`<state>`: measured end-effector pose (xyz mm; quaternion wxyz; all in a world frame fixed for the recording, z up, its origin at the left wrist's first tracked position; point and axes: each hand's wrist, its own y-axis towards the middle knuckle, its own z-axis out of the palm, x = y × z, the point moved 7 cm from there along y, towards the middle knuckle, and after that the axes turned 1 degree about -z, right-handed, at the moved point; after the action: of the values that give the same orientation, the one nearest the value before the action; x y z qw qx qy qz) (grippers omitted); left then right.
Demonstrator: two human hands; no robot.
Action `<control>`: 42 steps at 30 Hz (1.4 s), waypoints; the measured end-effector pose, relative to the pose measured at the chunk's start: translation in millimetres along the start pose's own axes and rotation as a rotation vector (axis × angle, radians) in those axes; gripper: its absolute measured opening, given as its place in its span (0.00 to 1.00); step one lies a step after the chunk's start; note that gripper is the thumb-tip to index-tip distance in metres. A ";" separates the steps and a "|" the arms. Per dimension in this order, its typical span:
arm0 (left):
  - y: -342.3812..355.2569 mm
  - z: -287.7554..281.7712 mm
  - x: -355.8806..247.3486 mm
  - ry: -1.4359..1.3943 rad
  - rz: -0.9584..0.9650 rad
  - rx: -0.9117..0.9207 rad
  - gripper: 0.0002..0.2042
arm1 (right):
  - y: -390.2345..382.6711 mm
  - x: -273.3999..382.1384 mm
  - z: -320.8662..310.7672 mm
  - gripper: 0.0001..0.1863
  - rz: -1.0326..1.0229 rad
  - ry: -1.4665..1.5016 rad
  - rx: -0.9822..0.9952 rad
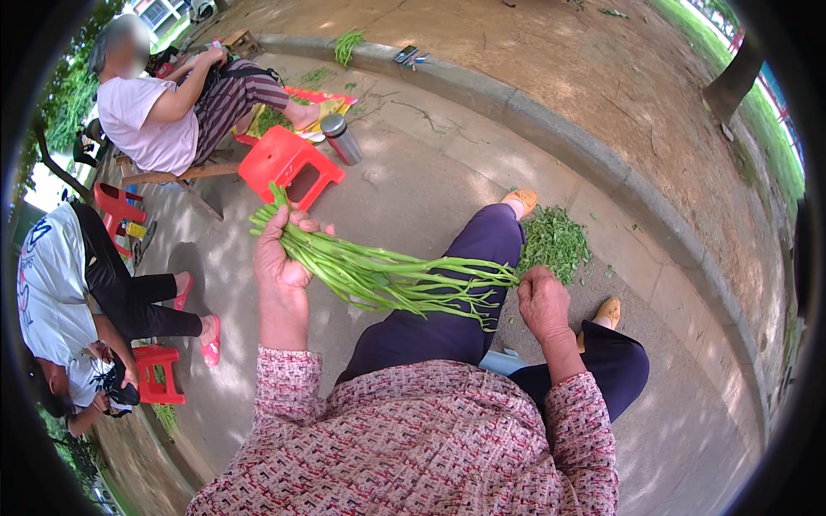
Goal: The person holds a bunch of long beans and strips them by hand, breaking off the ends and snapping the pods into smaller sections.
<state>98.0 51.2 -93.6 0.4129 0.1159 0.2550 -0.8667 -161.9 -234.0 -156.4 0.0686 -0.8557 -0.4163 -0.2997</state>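
A bunch of long green vegetable stems (379, 271) stretches over my lap, thick ends to the left and thin ends to the right. My left hand (284, 254) is closed round the thick ends, fingers wrapped over them. At the thin end of the bunch, my right hand (544, 301) is closed in a pinch, and a stem tip runs to its fingers. What exactly lies inside that pinch is partly hidden. Beyond my right hand, a pile of loose green leaves (555, 244) lies on the ground beside my foot.
A red plastic stool (288, 163) stands ahead on the left, with a steel tumbler (342, 139) beside it. Two people sit to the left, one near another red stool (158, 375). A concrete curb (568, 133) curves along the far and right side, bordering bare earth.
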 end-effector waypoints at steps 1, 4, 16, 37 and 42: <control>-1.2 0.2 0.2 -0.001 0.005 -0.002 0.07 | 0.6 1.2 -2.0 0.06 -0.035 -0.056 -0.066; 3.5 -4.6 0.4 -0.084 -0.016 0.017 0.05 | 3.7 -76.6 6.4 0.05 0.292 0.335 -0.131; -2.6 7.8 12.0 -0.199 -0.057 0.120 0.06 | -7.1 66.4 -28.2 0.07 0.331 1.343 0.358; -21.5 45.8 35.5 -0.095 -0.034 0.183 0.07 | -3.9 165.0 9.0 0.06 -0.120 0.696 0.291; -27.8 45.8 36.8 0.001 0.042 0.106 0.06 | -4.7 172.8 -5.4 0.07 -0.275 0.401 0.085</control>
<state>53.7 17.1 -60.5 0.4240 0.1434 0.2063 -0.8701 -86.0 -117.0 -54.1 0.1444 -0.7108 -0.5191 -0.4522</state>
